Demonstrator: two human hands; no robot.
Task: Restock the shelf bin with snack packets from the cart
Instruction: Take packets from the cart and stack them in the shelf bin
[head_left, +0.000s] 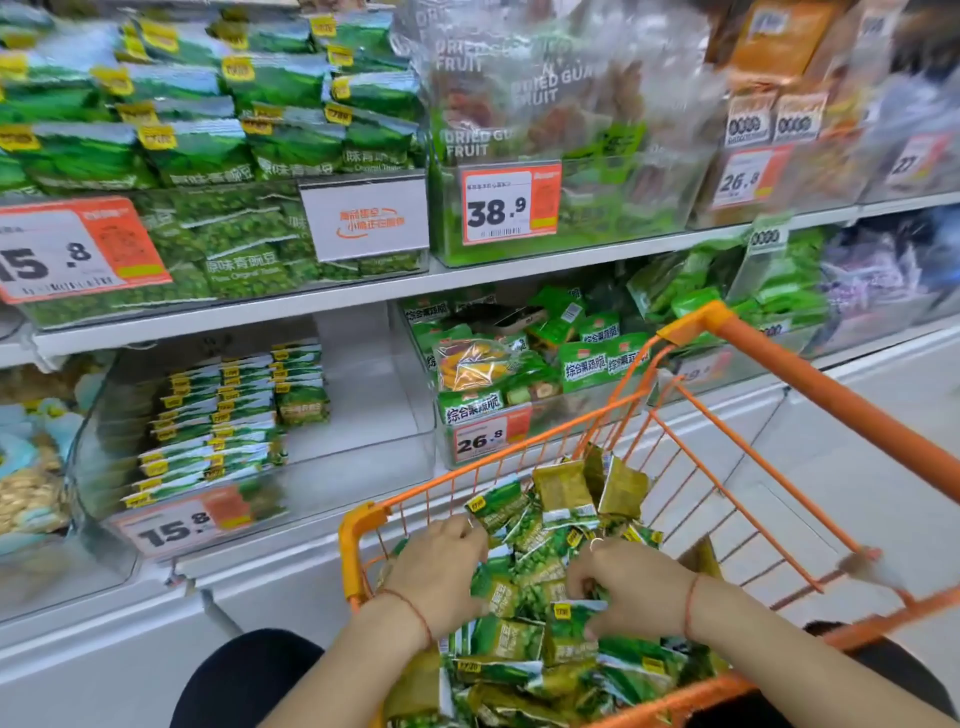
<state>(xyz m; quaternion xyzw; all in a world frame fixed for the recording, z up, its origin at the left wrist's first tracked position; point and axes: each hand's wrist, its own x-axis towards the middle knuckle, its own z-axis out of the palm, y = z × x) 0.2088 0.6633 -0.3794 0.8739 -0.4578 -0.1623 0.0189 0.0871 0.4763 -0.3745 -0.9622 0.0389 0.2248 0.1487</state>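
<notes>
Snack packets (540, 587) fill the orange cart (810, 395), heaped loosely and pointing every way, with no shared long axis. Both hands reach into the heap: the left hand (439, 566) rests knuckles-up with fingers curled into packets, and the right hand (631, 584) pinches packets in bent fingers. Beyond the cart's left corner, the shelf bin (358, 415) holds flat stacks of packets.
</notes>
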